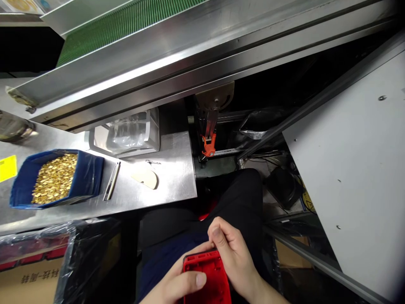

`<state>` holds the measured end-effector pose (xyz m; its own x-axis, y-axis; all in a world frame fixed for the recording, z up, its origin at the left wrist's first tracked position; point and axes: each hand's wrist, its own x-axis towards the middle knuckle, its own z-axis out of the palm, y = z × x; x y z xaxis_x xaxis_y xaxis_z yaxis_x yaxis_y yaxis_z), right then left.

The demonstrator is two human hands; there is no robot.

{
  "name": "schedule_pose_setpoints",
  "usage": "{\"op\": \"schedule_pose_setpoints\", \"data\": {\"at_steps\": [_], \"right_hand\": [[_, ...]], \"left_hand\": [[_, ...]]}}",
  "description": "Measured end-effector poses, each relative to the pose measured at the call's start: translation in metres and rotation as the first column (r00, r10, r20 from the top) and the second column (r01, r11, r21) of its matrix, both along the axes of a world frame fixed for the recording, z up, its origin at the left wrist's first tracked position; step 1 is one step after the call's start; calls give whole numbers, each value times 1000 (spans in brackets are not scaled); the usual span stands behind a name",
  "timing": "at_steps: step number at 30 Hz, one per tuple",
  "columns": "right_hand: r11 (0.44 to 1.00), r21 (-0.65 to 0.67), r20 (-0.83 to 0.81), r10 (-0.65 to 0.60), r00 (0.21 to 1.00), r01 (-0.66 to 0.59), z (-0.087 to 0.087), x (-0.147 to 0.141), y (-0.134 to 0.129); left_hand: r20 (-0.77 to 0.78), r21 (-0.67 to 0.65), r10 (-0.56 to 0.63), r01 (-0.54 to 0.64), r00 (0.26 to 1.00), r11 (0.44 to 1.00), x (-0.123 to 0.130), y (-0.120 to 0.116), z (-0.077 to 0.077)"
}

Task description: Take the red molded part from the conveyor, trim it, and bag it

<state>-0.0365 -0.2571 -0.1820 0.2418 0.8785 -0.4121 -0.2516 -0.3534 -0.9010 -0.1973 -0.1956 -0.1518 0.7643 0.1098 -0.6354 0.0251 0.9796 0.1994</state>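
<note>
- The red case (207, 285) sits in the near middle of the scene, over the person's lap, its hollow side facing up.
- Its long axis runs near to far; the slotted short end points far, tipped slightly left, and the near end runs out of view.
- The left hand (182, 283) grips the case along its left side — thumb over the rim and onto the inner face, fingers mostly hidden beneath.
- The right hand (232, 255) is at the far right corner, fingers curled in and thumb laid against them; whether it pinches anything cannot be told.
- To the left, the metal bench (172, 169) ends in a straight near edge and a corner beyond the lap.
- To the right, the white panel (357, 152) slants, its edge well apart from the hands.
- Between bench and panel, open room lies over the dark trousers (243, 194) — farther off hangs an orange air gun (209, 145), below the conveyor (126, 31).
</note>
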Motion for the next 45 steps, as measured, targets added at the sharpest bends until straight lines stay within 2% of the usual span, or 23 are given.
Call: {"op": "schedule_pose_setpoints", "data": {"at_steps": [5, 12, 17, 24, 30, 36, 41, 43, 45], "right_hand": [[998, 43, -71, 39, 997, -36, 2, 1, 2], [999, 42, 31, -28, 999, 26, -1, 0, -3], [997, 63, -35, 52, 998, -50, 2, 0, -1], [999, 24, 50, -26, 998, 25, -1, -2, -3], [999, 16, 10, 46, 999, -46, 4, -2, -2], [997, 23, 254, -81, 964, 78, -1, -3, -7], [999, 35, 192, 0, 981, -7, 2, -1, -8], [999, 42, 286, -41, 957, 30, 1, 0, -10], [992, 78, 419, -124, 899, 101, -1, 1, -12]], "left_hand": [[-5, 13, -8, 8, 1000, 1000, -1, -1, -3], [-5, -11, 7, -7, 1000, 1000, -4, 1, -6], [11, 2, -40, 40, 999, 999, -3, 2, -6], [21, -17, 19, -18, 1000, 1000, -4, -1, -9], [35, -14, -13, 13, 999, 1000, -5, 0, -10], [31, -23, 31, -31, 999, 999, -7, -1, -13], [23, -22, 45, -45, 999, 999, -8, -4, -18], [20, -14, 53, -53, 998, 998, -8, -6, -18], [32, -4, 64, -64, 997, 998, -9, -7, -18]]}}
